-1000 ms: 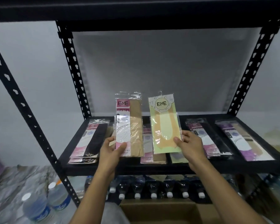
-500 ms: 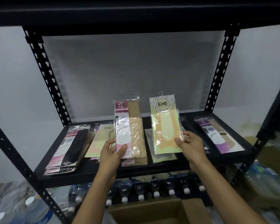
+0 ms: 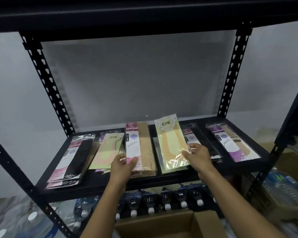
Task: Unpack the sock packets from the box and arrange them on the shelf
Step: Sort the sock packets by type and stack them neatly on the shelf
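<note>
Head view: looking down into a black metal shelf (image 3: 93, 184), both bare hands reaching in.

Gripping a beige sock packet (image 3: 142, 143) with the left hand (image 3: 123, 166): thumb pressing on the front near the lower end, other fingers curling underneath. Holding it lengthwise over a pile of similar beige packets (image 3: 146, 171) at mid-shelf, lower end down at the pile.

Pinching a yellow-green sock packet (image 3: 169, 143) with the right hand (image 3: 199, 156) at the lower right edge: thumb on the clear film, remaining fingers tucked behind. Keeping it tilted, top end raised toward the back, lower end over another yellow-green packet (image 3: 163, 170) lying flat; not seeing whether the two are touching.

Seeing on the shelf, left to right:
- a stack of black-sock packets (image 3: 72, 160) at the far left
- a yellow-green stack (image 3: 108, 150) just beside the left hand
- dark packets (image 3: 193, 136) partly hiding behind the right hand
- a purple-labelled packet (image 3: 230, 143) near the right end

Seeing below the shelf a row of capped water bottles (image 3: 167, 198), and an open cardboard box (image 3: 162, 224) sitting between the forearms at the bottom edge.
</note>
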The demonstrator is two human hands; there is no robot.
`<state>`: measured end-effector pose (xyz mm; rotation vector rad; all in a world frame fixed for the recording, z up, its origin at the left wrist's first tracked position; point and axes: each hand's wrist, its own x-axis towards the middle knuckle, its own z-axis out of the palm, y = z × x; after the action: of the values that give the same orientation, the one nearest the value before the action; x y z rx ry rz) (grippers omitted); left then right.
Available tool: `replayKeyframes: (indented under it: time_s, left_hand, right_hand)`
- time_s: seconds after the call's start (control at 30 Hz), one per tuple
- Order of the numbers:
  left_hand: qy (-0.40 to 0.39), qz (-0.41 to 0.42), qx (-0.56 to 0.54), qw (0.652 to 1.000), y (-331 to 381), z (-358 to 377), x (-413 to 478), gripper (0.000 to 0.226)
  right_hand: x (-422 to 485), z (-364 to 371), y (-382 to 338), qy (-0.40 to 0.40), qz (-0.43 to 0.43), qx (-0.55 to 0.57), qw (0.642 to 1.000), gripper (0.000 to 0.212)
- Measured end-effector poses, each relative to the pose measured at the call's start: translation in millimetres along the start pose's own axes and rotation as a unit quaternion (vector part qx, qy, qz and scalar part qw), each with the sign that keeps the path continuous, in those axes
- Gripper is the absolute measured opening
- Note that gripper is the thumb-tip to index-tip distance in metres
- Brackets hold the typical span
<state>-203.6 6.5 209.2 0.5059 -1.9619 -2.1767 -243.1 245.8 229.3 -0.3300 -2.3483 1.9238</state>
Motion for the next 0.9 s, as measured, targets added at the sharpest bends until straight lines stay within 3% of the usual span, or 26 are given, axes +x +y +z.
replayKeyframes:
  time_s: [0.3, 0.43, 0.6, 0.77, 0.9]
  left_hand:
    - [0.039, -0.005, 0.187, 0.982, -15.5, 12.1, 13.3, 0.049]
    - [0.051, 0.024, 0.267, 0.962, -10.8, 15.7, 11.9, 0.025]
    - [0.067, 0.061, 0.388, 0.917, -10.6, 13.9, 13.3, 0.038]
    - [0.078, 0.073, 0.463, 0.88, -9.1, 9.7, 10.7, 0.04]
    - [0.077, 0.088, 0.453, 0.884, -12.3, 6.0, 8.2, 0.045]
  right_hand:
    - [13.8, 14.5, 13.9, -0.007, 0.006, -0.144, 0.99, 0.029]
    - [14.2, 18.3, 14.1, 0.0, -0.023, -0.215, 0.976, 0.028]
    - [15.9, 24.8, 17.7, 0.015, -0.068, -0.301, 0.951, 0.026]
    - [12.7, 31.8, 24.7, 0.034, -0.177, -0.406, 0.896, 0.031]
    - [13.2, 34.9, 30.6, 0.037, -0.209, -0.424, 0.88, 0.034]
